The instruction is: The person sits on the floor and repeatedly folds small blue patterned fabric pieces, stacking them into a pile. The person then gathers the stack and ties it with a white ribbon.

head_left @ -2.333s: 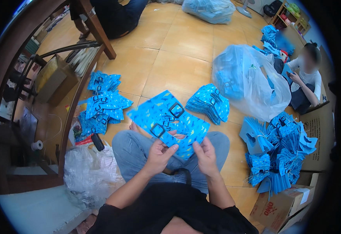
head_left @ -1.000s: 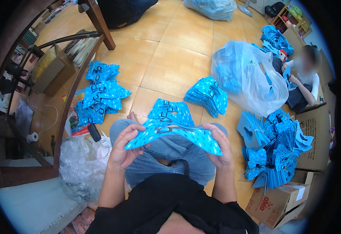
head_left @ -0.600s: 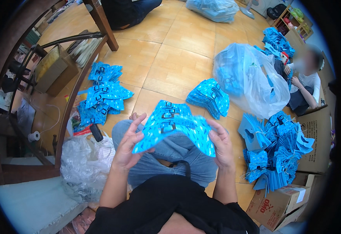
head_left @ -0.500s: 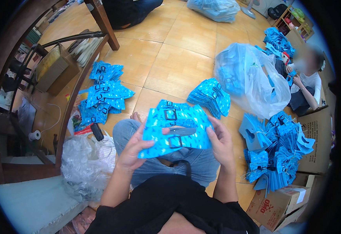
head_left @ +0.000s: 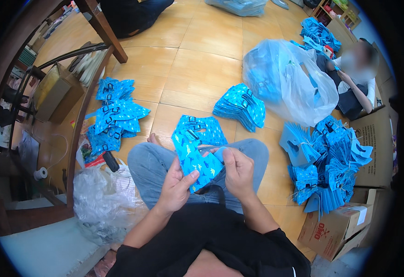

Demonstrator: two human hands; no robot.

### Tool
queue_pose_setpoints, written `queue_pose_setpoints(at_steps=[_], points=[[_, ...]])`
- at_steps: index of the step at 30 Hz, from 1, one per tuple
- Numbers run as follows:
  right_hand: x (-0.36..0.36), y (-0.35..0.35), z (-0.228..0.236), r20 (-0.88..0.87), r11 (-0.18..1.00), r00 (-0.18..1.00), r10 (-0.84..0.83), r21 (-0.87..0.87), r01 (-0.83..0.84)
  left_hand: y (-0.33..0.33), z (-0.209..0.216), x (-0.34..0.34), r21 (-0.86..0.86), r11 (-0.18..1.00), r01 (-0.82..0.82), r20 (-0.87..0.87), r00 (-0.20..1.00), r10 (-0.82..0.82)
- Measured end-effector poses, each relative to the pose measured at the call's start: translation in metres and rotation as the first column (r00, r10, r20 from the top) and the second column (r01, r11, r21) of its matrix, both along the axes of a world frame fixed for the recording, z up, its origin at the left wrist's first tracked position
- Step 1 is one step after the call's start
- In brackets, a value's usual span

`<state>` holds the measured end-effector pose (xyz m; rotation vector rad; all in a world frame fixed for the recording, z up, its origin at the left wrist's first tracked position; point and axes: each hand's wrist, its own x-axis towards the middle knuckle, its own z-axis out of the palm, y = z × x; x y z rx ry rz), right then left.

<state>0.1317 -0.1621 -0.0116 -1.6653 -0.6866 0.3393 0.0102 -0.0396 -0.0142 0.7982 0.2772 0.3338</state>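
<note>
Blue patterned pouches [head_left: 197, 147], fanned wide approx 1 s ago, are now gathered into a tight stack over the lap, so squaring-up looks in hand. Stack's left edge is pinched by left hand [head_left: 176, 187]; right hand [head_left: 239, 171] fingers are clamped on its right edge.

Home workshop: tiled floor [head_left: 202, 51], cartons [head_left: 333, 231].

Bright blue packet stack [head_left: 197, 147] with darker blue fish-like shapes and black-and-white label strips. At ten o'clock, blue packets [head_left: 114, 117] with pale speckles; at one o'clock, a matching speckled pile [head_left: 241, 105]. Translucent white bag [head_left: 289, 78] showing blue inside. Faded blue jeans [head_left: 153, 168]; honey-tan floor tiles [head_left: 202, 55]; brown cardboard box [head_left: 333, 228].
</note>
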Motion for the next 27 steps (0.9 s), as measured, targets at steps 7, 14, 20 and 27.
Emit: queue_pose_setpoints(at_steps=[7, 14, 20, 27], points=[[0.014, -0.002, 0.011, 0.068, 0.982, 0.997, -0.041, 0.186, 0.028, 0.011, -0.001, -0.007, 0.101, 0.993, 0.055, -0.029, 0.998, -0.053], [0.001, 0.015, 0.013, 0.484, 0.999, 0.875, 0.016, 0.032, -0.036, 0.001, -0.004, -0.012, 0.368, 0.901, 0.228, -0.178, 0.969, -0.173], [-0.002, 0.010, 0.012, 0.404, 0.989, 0.903, 0.147, -0.072, -0.128, 0.012, -0.002, -0.013, 0.571, 0.763, 0.302, -0.277, 0.946, -0.167], [0.004, 0.013, 0.010, 0.509, 0.997, 0.859, 0.048, -0.072, -0.013, 0.012, 0.001, -0.009, 0.609, 0.684, 0.402, -0.350, 0.910, -0.223]])
